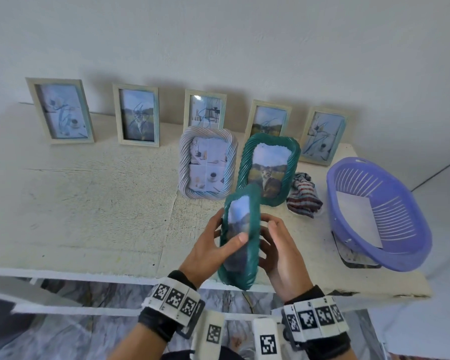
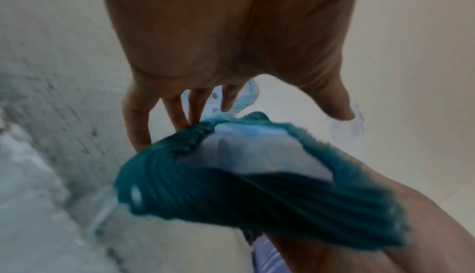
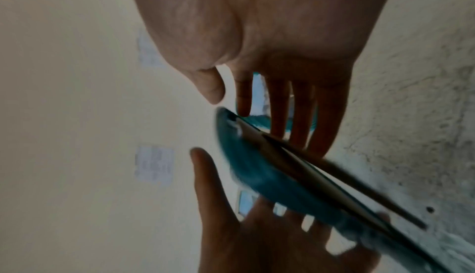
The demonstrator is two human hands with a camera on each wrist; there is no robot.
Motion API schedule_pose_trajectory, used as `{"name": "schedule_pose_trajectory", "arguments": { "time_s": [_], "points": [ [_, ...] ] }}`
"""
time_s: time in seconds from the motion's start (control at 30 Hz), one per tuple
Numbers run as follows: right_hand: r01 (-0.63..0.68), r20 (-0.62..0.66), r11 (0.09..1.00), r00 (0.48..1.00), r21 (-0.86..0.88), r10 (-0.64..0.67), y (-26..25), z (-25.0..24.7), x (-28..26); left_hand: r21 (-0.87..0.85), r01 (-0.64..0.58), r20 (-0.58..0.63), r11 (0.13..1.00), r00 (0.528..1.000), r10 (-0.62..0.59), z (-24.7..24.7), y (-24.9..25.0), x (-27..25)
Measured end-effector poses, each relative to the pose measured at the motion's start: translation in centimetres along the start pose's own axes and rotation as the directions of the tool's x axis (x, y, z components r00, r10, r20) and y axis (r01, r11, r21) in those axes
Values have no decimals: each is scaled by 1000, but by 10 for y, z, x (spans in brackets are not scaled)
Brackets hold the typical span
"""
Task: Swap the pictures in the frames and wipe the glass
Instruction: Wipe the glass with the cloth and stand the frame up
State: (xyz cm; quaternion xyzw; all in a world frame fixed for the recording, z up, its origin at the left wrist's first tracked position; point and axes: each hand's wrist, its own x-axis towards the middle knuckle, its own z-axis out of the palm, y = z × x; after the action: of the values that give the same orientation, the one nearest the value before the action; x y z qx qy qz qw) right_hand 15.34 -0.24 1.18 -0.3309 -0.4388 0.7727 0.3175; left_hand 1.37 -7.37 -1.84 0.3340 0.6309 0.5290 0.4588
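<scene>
I hold a teal twisted-rim frame (image 1: 240, 237) upright above the table's front edge, turned nearly edge-on to me. My left hand (image 1: 230, 231) grips it, thumb across the glass and fingers on the left rim. My right hand (image 1: 270, 229) is behind it, and in the right wrist view its straight fingers (image 3: 298, 115) touch the frame's back (image 3: 295, 176) with the thumb off it. The left wrist view shows the frame (image 2: 257, 196) blurred. A second teal frame (image 1: 269, 168) with a cat picture and a white twisted frame (image 1: 208, 163) stand behind. A striped cloth (image 1: 304, 198) lies to their right.
Several plain pale frames (image 1: 138, 115) lean on the wall along the back of the cream table (image 1: 89, 203). A purple slotted basket (image 1: 377, 214) with a white sheet inside sits at the right end, partly over the edge. The table's left half is bare.
</scene>
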Motion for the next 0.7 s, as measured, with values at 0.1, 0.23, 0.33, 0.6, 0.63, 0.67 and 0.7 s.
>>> {"name": "schedule_pose_trajectory", "arguments": {
  "time_s": [0.1,0.23,0.33,0.6,0.63,0.67,0.7],
  "points": [
    [114,66,986,992,-122,-106,-1,8,-4,-234,18,14,972,1000,-15,7,11,0],
    [253,141,830,967,-498,-210,-3,10,-3,-361,22,35,932,999,-11,12,20,1],
    [264,156,768,965,-584,-213,-15,6,-5,-365,40,4,930,999,-41,13,29,2],
    [343,252,107,837,-933,-485,-52,-35,0,-213,43,-47,976,997,-54,17,43,5],
    [290,245,19,841,-957,-482,-52,-33,0,-197,40,-56,980,997,-52,21,43,5],
    [247,228,-24,848,-969,-479,-50,-31,-1,-181,29,-64,983,997,-41,25,43,4],
    [243,217,-4,858,-970,-465,-47,-30,-2,-161,16,-70,987,997,-28,29,43,3]
  ]
}}
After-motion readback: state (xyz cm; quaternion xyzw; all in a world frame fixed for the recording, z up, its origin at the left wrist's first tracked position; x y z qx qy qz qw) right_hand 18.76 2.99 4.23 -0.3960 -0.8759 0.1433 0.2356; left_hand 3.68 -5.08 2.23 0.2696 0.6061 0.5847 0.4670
